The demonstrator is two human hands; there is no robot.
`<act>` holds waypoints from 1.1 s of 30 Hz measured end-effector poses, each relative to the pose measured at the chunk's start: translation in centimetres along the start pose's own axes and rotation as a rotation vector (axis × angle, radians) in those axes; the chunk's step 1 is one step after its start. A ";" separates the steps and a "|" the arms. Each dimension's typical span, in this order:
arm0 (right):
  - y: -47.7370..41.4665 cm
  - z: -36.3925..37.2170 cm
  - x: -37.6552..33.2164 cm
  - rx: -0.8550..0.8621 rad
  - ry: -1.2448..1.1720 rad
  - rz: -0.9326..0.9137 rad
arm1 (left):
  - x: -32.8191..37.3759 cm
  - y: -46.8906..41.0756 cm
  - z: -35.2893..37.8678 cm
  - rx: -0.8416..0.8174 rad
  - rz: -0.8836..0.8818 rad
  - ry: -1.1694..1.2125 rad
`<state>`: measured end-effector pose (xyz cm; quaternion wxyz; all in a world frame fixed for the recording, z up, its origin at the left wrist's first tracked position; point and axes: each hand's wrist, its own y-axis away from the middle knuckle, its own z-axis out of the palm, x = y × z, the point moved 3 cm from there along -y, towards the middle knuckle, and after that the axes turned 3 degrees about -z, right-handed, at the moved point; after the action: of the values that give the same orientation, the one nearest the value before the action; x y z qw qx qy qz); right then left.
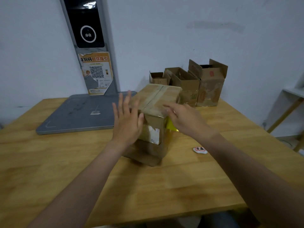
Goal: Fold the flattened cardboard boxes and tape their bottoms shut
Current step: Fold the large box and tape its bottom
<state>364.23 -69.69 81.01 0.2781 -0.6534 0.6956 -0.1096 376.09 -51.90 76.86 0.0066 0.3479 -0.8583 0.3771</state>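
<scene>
- The cardboard box (pixel 154 116) is standing mid-table on the wooden table (pixel 148 186), taped flaps facing up – a seam runs down the middle of the top.
- Left hand (pixel 126 120) is flat and open, fingers spread, pressed against the box's left side near the top edge. Not gripping anything.
- Right hand (pixel 185 119) is open too, fingertips on the top right corner – something yellow (pixel 170 124) pokes out just under it.
- Three more open boxes (pixel 189 83) sit at the back by the wall.
- Grey scanner pad (pixel 79 114) to the left, small white tag (pixel 200 150) near the right forearm.
</scene>
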 end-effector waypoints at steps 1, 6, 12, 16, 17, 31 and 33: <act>0.0 0.3 -0.7 -0.012 -0.098 -0.014 | 0.8 -0.2 -0.4 -0.020 0.105 0.006; 1.5 0.4 -1.5 -0.189 -0.574 -0.006 | 2.3 0.0 -1.0 -0.165 0.123 0.138; 3.7 -1.1 -0.1 -0.099 -0.628 0.138 | 2.1 -0.3 -0.7 -0.124 0.072 0.215; 2.8 -1.3 -0.5 -0.084 -0.393 0.144 | 2.2 -0.2 -0.6 -0.099 0.056 0.208; 2.5 -1.2 -0.4 -0.102 -0.304 0.150 | 2.3 -0.3 -0.7 -0.096 0.047 0.214; -2.7 0.2 -1.7 -0.074 0.104 0.068 | 2.3 -0.8 -1.1 -0.179 0.006 0.402; -3.7 -0.1 -2.3 -0.076 0.165 -0.065 | 2.2 -1.1 -1.7 -0.208 -0.079 0.602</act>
<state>367.28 -67.96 83.52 0.1911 -0.6744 0.6981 -0.1458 374.64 -52.57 79.37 0.3104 0.2511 -0.8377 0.3726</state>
